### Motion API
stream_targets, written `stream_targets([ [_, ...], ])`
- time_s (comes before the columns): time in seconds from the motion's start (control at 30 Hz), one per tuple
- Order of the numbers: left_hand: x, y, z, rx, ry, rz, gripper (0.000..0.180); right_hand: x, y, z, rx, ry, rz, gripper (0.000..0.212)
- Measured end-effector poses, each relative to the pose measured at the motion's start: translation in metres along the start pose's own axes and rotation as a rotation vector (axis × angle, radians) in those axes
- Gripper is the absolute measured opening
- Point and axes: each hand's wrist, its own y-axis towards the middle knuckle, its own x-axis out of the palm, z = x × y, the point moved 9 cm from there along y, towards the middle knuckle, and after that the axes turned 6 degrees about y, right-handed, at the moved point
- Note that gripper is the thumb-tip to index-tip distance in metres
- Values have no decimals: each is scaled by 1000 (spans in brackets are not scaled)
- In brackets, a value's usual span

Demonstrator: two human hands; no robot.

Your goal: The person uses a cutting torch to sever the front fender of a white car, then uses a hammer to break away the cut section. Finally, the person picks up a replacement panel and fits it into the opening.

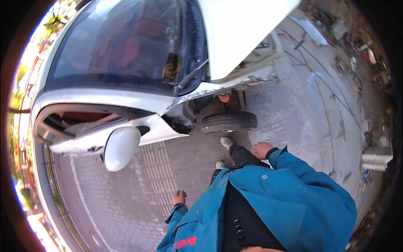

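Observation:
My left hand (179,197) hangs beside my body above the paving, its fingers loosely bent and a little apart, with nothing seen in it. My right hand (261,150) is closed in front of my right leg; a small pale thing seems to show at its fingers, too small to name. Ahead of me stands a damaged white car (100,95). Nearest my right hand is its front tire (229,122), bare of any fender, with a red coil spring (224,98) above it. Neither hand touches the car.
The raised white hood (241,31) juts over the open front end. A side mirror (122,148) sticks out at the left. Branches, rubble and scraps (336,63) lie along the right side. Grey paving (138,189) with a ribbed strip runs underfoot.

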Motion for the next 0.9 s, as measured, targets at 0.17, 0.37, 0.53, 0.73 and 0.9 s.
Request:
stream_targets([
  [0.17, -6, 48, 14, 80, 147, -84, 38, 149, -82, 132, 358, 316, 28, 47],
  [0.37, 60, 65, 31, 371, 864, -242, 48, 272, -171, 209, 501, 401, 75, 33],
  [0.53, 117, 51, 102, 383, 772, -307, 46, 332, -186, 235, 526, 598, 136, 28],
  [0.73, 196, 9, 205, 343, 553, -373, 43, 318, -184, 272, 412, 732, 387, 25],
  [0.9, 282, -26, 252, 392, 616, -366, 43, 309, -218, 353, 598, 1153, 371, 34],
])
